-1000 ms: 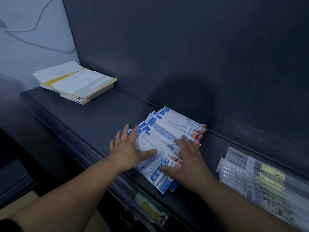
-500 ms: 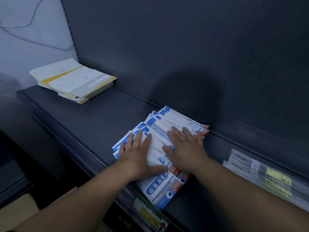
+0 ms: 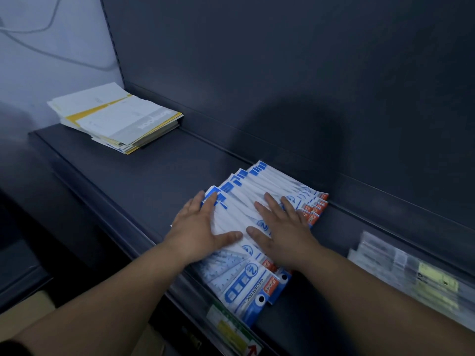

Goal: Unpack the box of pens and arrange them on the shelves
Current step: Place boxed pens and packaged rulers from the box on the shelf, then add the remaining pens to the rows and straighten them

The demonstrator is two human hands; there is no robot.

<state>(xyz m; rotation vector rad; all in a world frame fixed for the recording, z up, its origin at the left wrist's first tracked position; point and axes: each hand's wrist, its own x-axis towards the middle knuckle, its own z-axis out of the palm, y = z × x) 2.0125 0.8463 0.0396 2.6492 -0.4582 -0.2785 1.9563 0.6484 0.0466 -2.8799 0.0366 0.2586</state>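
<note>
Presently, a fanned stack of blue-and-white packets [image 3: 259,201] lies on the dark shelf [image 3: 154,170], overlapping from the front lip to the back panel [image 3: 282,73]. Each packet's long axis runs lower-left to upper-right; orange-tagged ends point right toward the panel. The left hand [image 3: 198,227] rests flat, fingers spread, on the stack's left side. The right hand [image 3: 285,227], likewise flat and spread, presses its right side. A pile of booklets [image 3: 115,116] sits well apart at far left; clear-wrapped packs [image 3: 411,273] lie near at right.
</note>
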